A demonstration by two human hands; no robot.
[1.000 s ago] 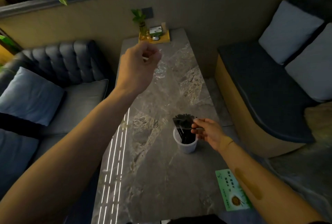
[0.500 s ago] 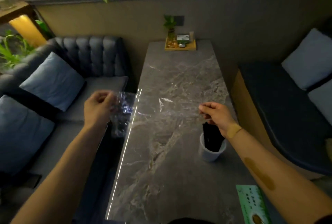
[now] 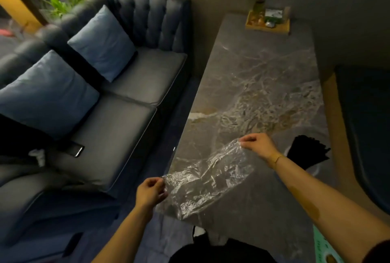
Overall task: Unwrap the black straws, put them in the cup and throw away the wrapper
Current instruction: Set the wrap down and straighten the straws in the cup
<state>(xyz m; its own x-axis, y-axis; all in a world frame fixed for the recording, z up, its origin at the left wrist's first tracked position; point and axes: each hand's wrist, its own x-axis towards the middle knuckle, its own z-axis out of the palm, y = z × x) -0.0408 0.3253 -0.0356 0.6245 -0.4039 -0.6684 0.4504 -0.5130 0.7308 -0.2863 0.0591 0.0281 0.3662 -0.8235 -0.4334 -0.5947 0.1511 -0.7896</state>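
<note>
A crinkled clear plastic wrapper (image 3: 207,178) is stretched above the near left part of the marble table (image 3: 263,77). My left hand (image 3: 150,192) pinches its lower left end by the table edge. My right hand (image 3: 258,145) pinches its upper right end. A bundle of black straws (image 3: 307,152) stands in a white cup (image 3: 316,170) just right of my right wrist; my forearm hides most of the cup.
A dark blue sofa (image 3: 118,115) with two blue cushions (image 3: 48,91) runs along the left, a phone (image 3: 77,150) lying on its seat. A wooden tray (image 3: 268,21) with a small plant sits at the table's far end. A green card (image 3: 326,250) lies at the near right.
My right hand left the straws in the cup and took the wrapper's other end. My left hand brought the wrapper over the table edge, and it is now spread between both hands.
</note>
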